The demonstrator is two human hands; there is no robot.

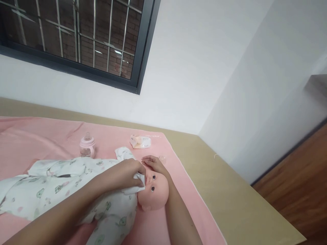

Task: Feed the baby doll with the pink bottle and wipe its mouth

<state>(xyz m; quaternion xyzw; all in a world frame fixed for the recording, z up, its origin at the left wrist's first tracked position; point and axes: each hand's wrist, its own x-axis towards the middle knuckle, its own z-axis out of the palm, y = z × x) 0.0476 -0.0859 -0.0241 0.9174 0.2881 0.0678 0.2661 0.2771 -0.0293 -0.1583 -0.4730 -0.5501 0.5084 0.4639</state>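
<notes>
A baby doll (156,194) lies on its back with its head toward the right, dressed in a white printed outfit (63,180). My left hand (129,173) pinches a white wipe or cloth (133,190) against the doll's face, at the mouth. Around the far side of the doll's head curves my right arm, and my right hand (154,164) rests beside the head with fingers stretched out, holding nothing visible. Part of the cloth is hidden under my left fingers.
A pink blanket (189,190) covers much of the tan surface (224,190). Beyond the doll stand a pink baby bottle (87,145) and a small white printed packet (145,142). A small clear object (162,158) lies near my right wrist. A barred window (76,37) is behind.
</notes>
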